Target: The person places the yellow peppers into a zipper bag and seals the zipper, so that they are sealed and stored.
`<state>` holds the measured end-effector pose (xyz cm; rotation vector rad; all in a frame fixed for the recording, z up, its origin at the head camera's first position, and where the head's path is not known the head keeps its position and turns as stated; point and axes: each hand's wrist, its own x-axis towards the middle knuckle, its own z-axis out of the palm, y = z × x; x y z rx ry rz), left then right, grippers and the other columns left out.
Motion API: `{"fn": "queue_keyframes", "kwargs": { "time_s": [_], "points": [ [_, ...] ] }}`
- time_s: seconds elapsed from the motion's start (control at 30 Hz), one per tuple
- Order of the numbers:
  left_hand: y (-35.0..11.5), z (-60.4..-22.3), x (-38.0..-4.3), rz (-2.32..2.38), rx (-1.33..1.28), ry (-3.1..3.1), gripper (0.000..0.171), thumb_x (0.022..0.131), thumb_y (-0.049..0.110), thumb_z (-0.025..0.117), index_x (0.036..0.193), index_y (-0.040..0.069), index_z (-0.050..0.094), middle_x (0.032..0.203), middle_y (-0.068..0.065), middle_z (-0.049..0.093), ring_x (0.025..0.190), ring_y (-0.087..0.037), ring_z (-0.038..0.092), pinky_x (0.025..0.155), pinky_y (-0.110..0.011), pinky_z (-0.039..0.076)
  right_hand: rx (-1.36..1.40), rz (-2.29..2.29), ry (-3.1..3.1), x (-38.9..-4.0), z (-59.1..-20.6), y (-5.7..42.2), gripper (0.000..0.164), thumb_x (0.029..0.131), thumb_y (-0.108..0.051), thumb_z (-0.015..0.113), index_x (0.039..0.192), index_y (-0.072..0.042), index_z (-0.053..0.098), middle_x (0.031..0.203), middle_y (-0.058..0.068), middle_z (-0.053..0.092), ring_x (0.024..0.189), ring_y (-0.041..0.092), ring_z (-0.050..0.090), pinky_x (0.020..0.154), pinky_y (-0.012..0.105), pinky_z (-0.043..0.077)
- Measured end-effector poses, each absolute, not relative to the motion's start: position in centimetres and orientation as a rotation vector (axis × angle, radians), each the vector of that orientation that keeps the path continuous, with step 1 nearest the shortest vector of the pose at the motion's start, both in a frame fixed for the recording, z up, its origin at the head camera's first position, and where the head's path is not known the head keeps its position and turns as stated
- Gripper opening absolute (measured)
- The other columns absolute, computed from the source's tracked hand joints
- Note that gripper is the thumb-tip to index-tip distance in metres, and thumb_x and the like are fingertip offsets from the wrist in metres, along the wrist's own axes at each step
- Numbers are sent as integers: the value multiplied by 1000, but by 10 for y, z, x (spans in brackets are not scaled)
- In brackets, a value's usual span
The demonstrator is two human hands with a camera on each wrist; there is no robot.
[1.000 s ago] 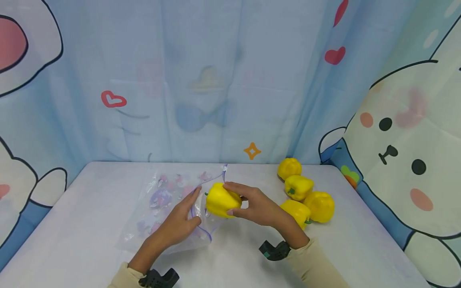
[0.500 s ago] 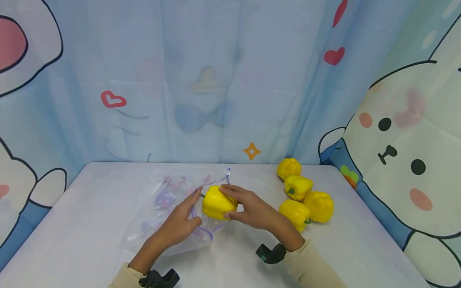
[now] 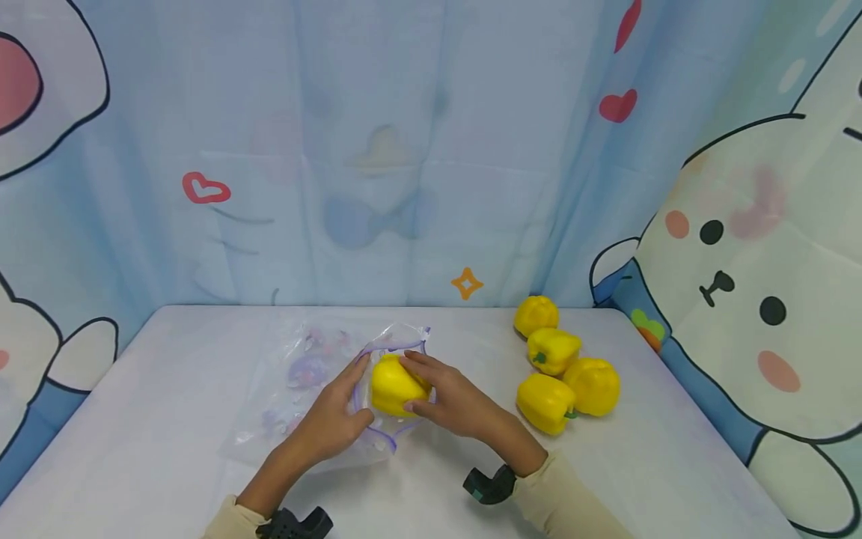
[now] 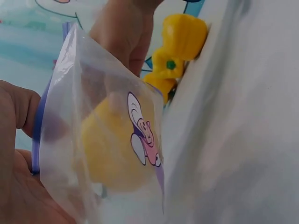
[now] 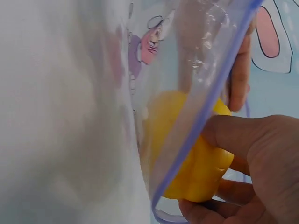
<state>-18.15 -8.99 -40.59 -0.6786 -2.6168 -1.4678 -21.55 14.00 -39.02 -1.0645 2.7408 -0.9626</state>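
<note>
My right hand (image 3: 451,393) grips a yellow bell pepper (image 3: 393,385), thumb and fingers on opposite sides. The pepper sits within the mouth of a clear zip bag (image 3: 303,419) with purple edging, partly behind plastic in both wrist views. At the bag's mouth, my left hand (image 3: 333,415) touches the rim with thumb and forefinger spread apart. Its fingers (image 4: 28,109) meet the purple zip strip (image 4: 38,133) in the left wrist view; some tips show only dimly through the plastic. The right thumb (image 5: 231,135) presses the pepper beside the purple rim in the right wrist view.
Several more yellow bell peppers (image 3: 592,385) lie grouped to the right of my right hand. A white cloth covers the table (image 3: 168,419). Behind its back edge hangs a blue cartoon curtain (image 3: 377,187).
My right hand has carried the pepper leftward, from the bag's opening into its mouth. The bag's upper rim has lifted around the pepper. The left hand stays almost in place.
</note>
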Motion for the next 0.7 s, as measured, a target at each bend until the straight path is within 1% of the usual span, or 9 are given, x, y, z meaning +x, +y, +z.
{"fn": "queue_keyframes", "kwargs": {
  "time_s": [0.17,0.27,0.43,0.6,0.7],
  "points": [
    [-94,-404,-182,-1417,-650,-2599,76,80,-1,58,150,-5,27,157,-16,24,143,-31,24,113,-46,22,-1008,-1016,2797,-216,-396,136,71,88,-18,71,148,0,37,152,14,36,140,29,33,110,41,31],
    [-95,-402,-182,-1433,-643,-2599,77,80,0,58,150,-4,26,157,-16,23,143,-31,23,113,-46,22,-1025,-1061,2817,-216,-399,136,75,87,-19,72,149,1,34,154,15,33,141,29,31,107,41,35],
    [-96,-399,-182,-1420,-627,-2623,78,82,2,59,151,-2,24,158,-15,21,143,-31,22,112,-46,23,-1053,-1161,2774,-215,-398,136,76,86,-18,73,149,-1,35,154,14,33,139,28,34,101,40,42],
    [-101,-394,-182,-1389,-627,-2551,76,82,-1,58,150,-5,26,157,-17,24,143,-33,24,111,-48,24,-1020,-1174,2789,-214,-392,137,73,87,-19,73,149,-6,38,152,7,37,139,24,36,107,41,36],
    [-105,-392,-183,-1420,-654,-2496,75,81,-4,57,149,-6,27,157,-18,25,143,-33,24,111,-48,24,-1045,-1192,2791,-213,-389,139,68,89,-20,70,148,-6,39,152,6,38,139,22,36,108,41,34]
  ]
}}
